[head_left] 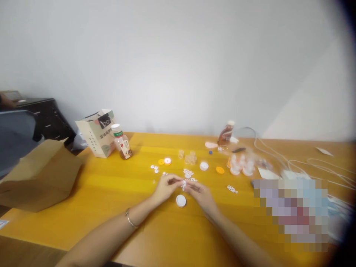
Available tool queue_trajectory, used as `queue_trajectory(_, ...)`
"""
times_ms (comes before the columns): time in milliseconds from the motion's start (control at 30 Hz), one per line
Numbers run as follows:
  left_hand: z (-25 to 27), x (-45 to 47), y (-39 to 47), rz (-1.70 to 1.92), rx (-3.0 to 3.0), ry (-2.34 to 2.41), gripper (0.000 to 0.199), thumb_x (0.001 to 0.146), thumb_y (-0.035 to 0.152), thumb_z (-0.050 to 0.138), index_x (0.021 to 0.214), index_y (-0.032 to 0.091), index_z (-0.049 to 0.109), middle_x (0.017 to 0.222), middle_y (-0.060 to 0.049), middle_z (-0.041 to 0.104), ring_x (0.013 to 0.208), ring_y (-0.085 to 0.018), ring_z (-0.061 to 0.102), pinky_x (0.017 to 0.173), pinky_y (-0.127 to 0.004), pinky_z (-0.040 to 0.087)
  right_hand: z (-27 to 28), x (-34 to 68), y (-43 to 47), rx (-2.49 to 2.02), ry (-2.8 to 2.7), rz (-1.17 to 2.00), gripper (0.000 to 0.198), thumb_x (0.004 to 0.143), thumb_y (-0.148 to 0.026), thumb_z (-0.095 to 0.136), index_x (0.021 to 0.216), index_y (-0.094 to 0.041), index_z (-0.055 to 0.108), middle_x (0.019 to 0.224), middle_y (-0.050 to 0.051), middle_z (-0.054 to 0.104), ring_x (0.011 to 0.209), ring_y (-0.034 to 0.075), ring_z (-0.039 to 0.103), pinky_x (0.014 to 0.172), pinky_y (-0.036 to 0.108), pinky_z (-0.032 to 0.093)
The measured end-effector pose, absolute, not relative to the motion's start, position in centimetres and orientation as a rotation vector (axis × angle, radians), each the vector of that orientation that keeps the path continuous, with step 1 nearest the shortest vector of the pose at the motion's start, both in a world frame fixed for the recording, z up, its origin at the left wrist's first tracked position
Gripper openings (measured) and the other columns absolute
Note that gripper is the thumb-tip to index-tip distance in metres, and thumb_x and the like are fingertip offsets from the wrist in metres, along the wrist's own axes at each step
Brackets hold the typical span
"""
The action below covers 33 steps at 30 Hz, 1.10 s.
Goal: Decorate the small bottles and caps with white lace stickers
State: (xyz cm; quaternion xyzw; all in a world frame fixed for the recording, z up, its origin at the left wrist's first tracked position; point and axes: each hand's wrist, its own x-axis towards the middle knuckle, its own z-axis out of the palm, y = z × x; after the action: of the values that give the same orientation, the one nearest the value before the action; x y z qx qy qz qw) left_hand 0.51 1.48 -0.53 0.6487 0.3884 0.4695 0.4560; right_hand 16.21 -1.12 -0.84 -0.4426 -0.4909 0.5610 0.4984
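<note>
Both forearms are bare, with no sleeves showing up to the bottom edge of the view. The left hand (pixel 164 188) has a thin metal bangle (pixel 130 218) around its wrist. The right hand (pixel 201 194), across from the bangle, wears nothing visible on wrist or fingers.

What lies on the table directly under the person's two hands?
A round white cap lies on the yellow table just below the left hand and right hand, which pinch a small white piece. Anything beneath the palms is hidden.
</note>
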Motion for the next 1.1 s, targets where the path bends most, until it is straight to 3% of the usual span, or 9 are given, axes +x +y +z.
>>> queue_trajectory(233, 0.0, 0.5, 1.0, 1.222, 1.800, 0.928, 0.016, 0.073, 0.027, 0.059, 0.080, 0.015, 0.068, 0.079, -0.007, 0.066, 0.076, -0.016, 0.060, 0.073, -0.026, 0.047, -1.2, 16.5, -0.8, -1.066, -1.160, 1.368, 0.028, 0.060, -0.038, 0.068, 0.082, -0.020, 0.070, 0.073, 0.003, 0.070, 0.065, 0.016, 0.060, 0.072, 0.033, 0.047)
queue_trajectory(567, -1.2, 1.1, 0.9, 1.281, 1.610, 1.004, 0.018, 0.071, 0.029, 0.061, 0.079, 0.014, 0.067, 0.079, -0.007, 0.067, 0.076, -0.016, 0.060, 0.072, -0.026, 0.047, -0.5, 16.0, -1.3, -1.041, -1.181, 1.377, 0.032, 0.059, -0.036, 0.069, 0.088, -0.023, 0.068, 0.095, 0.004, 0.069, 0.093, 0.024, 0.060, 0.087, 0.040, 0.042)
queue_trajectory(900, -0.8, 1.4, 0.2, 1.284, 1.704, 1.012, 0.018, 0.074, 0.029, 0.058, 0.080, 0.014, 0.066, 0.079, -0.006, 0.066, 0.075, -0.015, 0.060, 0.072, -0.026, 0.047, 0.0, 15.7, -1.6, -1.137, -1.262, 1.210, 0.027, 0.061, -0.038, 0.067, 0.083, -0.022, 0.068, 0.080, 0.002, 0.071, 0.077, 0.021, 0.064, 0.081, 0.038, 0.047)
queue_trajectory(1100, -0.8, 1.3, 0.3, 1.281, 1.732, 0.997, 0.020, 0.075, 0.030, 0.057, 0.084, 0.015, 0.067, 0.082, -0.006, 0.067, 0.076, -0.016, 0.060, 0.072, -0.025, 0.048, 0.0, 15.9, -1.6, -1.165, -1.349, 1.146, 0.029, 0.063, -0.038, 0.063, 0.087, -0.023, 0.068, 0.081, 0.001, 0.071, 0.080, 0.023, 0.063, 0.080, 0.039, 0.048)
